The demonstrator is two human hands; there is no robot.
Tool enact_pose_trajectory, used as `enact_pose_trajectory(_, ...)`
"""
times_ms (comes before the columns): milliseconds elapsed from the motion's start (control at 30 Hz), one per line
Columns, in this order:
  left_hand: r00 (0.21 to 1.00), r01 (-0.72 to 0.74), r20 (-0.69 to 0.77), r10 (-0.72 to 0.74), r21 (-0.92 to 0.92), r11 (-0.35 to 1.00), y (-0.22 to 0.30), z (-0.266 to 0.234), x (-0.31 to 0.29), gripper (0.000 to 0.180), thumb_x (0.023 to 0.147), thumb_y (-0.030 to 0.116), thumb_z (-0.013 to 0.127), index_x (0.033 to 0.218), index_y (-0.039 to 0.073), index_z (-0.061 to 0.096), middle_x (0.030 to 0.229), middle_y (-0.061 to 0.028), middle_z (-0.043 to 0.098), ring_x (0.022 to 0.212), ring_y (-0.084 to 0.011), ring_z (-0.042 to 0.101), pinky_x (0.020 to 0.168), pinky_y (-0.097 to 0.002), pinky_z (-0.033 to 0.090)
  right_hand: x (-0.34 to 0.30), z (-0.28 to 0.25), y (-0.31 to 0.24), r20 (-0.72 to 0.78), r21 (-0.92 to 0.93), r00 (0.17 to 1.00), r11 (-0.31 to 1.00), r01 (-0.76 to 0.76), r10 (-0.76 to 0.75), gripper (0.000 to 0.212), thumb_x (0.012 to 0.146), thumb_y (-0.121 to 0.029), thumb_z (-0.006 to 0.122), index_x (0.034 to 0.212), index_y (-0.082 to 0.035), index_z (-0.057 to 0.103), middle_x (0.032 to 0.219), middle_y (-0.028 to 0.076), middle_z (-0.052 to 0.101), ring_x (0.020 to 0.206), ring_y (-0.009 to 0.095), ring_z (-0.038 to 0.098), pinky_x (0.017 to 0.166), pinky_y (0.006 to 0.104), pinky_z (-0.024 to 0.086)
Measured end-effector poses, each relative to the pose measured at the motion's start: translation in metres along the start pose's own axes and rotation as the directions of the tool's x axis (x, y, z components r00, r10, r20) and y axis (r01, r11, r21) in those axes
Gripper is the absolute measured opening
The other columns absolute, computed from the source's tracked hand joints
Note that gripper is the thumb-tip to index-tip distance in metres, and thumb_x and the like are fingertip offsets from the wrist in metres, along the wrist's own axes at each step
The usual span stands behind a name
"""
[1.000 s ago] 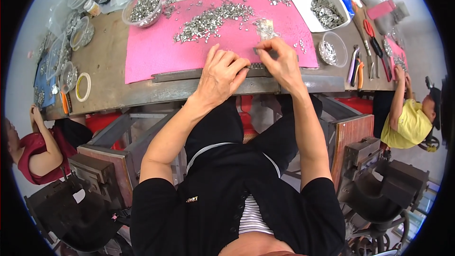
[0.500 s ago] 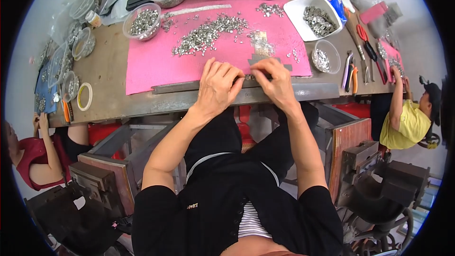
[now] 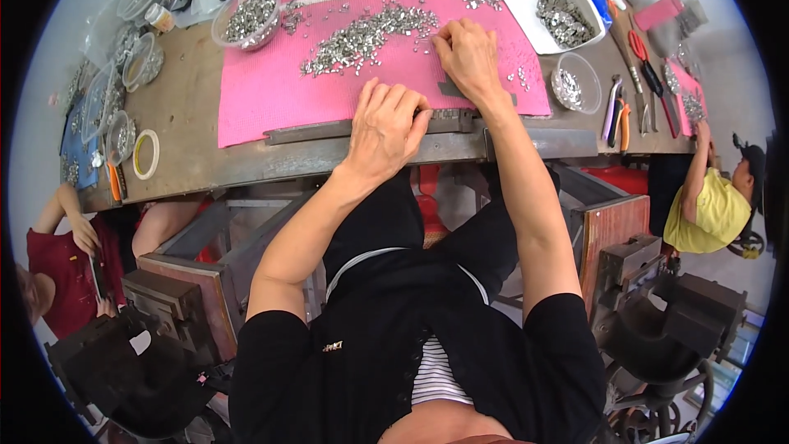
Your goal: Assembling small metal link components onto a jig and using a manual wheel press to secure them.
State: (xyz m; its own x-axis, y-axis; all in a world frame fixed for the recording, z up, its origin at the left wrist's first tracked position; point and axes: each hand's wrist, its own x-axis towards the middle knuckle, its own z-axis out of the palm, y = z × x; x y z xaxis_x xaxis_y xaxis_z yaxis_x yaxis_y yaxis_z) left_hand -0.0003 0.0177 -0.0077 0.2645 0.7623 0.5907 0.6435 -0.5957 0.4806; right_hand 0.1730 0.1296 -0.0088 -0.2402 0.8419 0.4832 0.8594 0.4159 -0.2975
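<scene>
"Pinching anything, that left hand [image 3: 384, 127]?"
"Can't tell; its fingers curl at the bar [image 3: 308, 132]."
"And the right hand [image 3: 470, 57]?"
"Just beside the metal pieces [image 3: 362, 41] on the mat [image 3: 255, 107]; fingertips hidden."

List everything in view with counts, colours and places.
Workbench: one, brown, across top
Mat: one, pink, on workbench
Tubs: several, clear, far edge, both sides
Tray: one, white, mat's far right
Metal pieces: countless, silver, on mat, in tubs
Tape roll: one, yellowish, left
Tools: several, mixed-colour handles, mainly right
Metal bars: several, grey, near edge
Machinery: several parts, dark, lower sides
Co-workers: two, maroon and yellow tops, side edges
Left hand: one, bare, at metal bars
Right hand: one, bare, over mat
</scene>
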Motion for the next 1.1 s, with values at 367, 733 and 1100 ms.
enact_pose_trajectory(367, 0.997, 0.039, 0.074, -0.028, -0.162, 0.986, -0.008, -0.012, -0.001, 0.008, 0.086, 0.003, 0.071, 0.09, 0.003, 0.065, 0.084, -0.0105, 0.062, 0.081, -0.0311, 0.057, 0.08, -0.0413, 0.046, -0.079, -0.056, -0.028, 0.012, 0.549, 0.99, 0.827, -0.121, 0.138, 0.024, 0.086, -0.002, 0.074, 0.109, -0.001, 0.067, 0.089, 0.01, 0.07, 0.08, 0.024, 0.069, 0.076, 0.0347, 0.055)
enact_pose_trajectory(733, 0.998, -0.031, 0.047, 0.034, -0.046, 0.998, -0.005, -0.006, -0.003, 0.014, 0.082, 0.005, 0.075, 0.093, 0.005, 0.066, 0.089, -0.0098, 0.063, 0.089, -0.0324, 0.062, 0.104, -0.0538, 0.045, -0.103, -0.047, -0.035, -0.116, 0.469, 0.992, 0.883, 0.018, 0.042, 0.035, 0.081, 0.001, 0.078, 0.114, -0.006, 0.068, 0.094, 0.007, 0.07, 0.093, 0.026, 0.064, 0.082, 0.0361, 0.052)
enact_pose_trajectory(1100, 1.0, -0.02, 0.021, 0.022, -0.078, 0.997, -0.002, -0.008, -0.006, 0.013, 0.085, 0.005, 0.075, 0.095, 0.004, 0.067, 0.086, -0.0097, 0.063, 0.085, -0.0323, 0.061, 0.106, -0.0519, 0.044, -0.054, -0.043, -0.011, -0.126, 0.346, 0.99, 0.938, -0.007, 0.054, 0.012, 0.09, -0.007, 0.071, 0.101, -0.002, 0.071, 0.088, 0.012, 0.067, 0.084, 0.027, 0.066, 0.077, 0.0357, 0.052)
